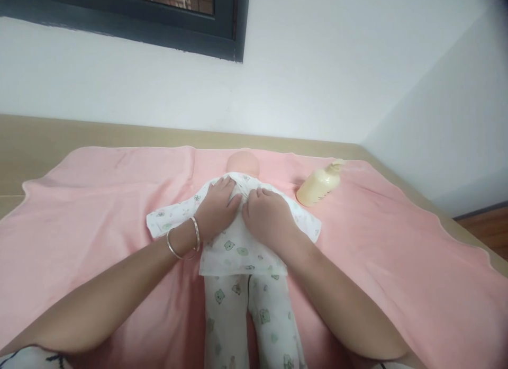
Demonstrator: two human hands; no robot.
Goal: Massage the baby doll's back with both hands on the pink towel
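Observation:
A baby doll lies on its back, dressed in a white printed shirt and matching pants. Its head shows just above the collar, and the shirt's sleeves stretch out to both sides. My left hand, with a bangle at the wrist, rests flat on the chest with its thumb apart from the fingers. Beside it, my right hand has its fingers curled into the shirt's front near the neckline. The cloth is creased between both hands.
A pink blanket with wavy edges is spread under the doll on a wooden surface. A pale yellow pump bottle is right of the doll's shoulder. Behind are a white wall and a dark window frame.

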